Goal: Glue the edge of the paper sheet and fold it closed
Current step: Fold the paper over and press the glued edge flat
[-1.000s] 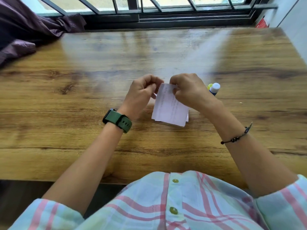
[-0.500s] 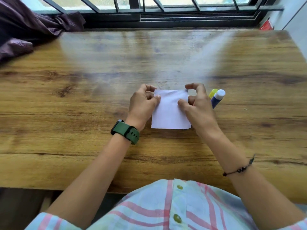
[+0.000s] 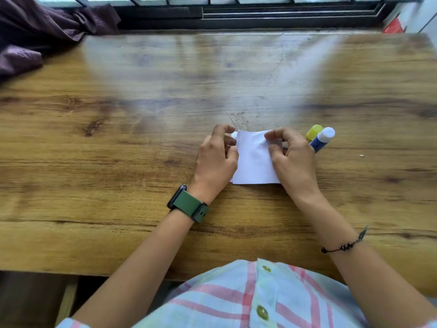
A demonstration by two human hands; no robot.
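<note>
Paper (image 3: pixel 254 162): small white sheet, folded, lying flat on the counter (image 3: pixel 118 162) just ahead of the person; a sliver of an under layer shows at its left and near edges, so the layers are not quite flush.
Left hand (image 3: pixel 216 159): on the paper's left edge, fingers curled and pinched on the far left corner; likely pinning that side so the sheet does not slide.
Right hand (image 3: pixel 293 159): on the right edge, thumb pressed on the top face, forefinger hooked over the far right corner; clamped on the paper, probably pressing the glued seam down.
Why both hands: one each side holds the fold square while pressure sets the glue.
Glue stick (image 3: pixel 321 139): blue body, white cap on, lying on the counter just beside the right hand; parked within reach, out of the fold's way.
Yellow item (image 3: pixel 314 131): touching or just beside the glue stick on its far side; too hidden to identify.
Stage, as judged: gluing seems done; the fold is being pressed closed.
Risk: the layers could shift before the glue holds.
</note>
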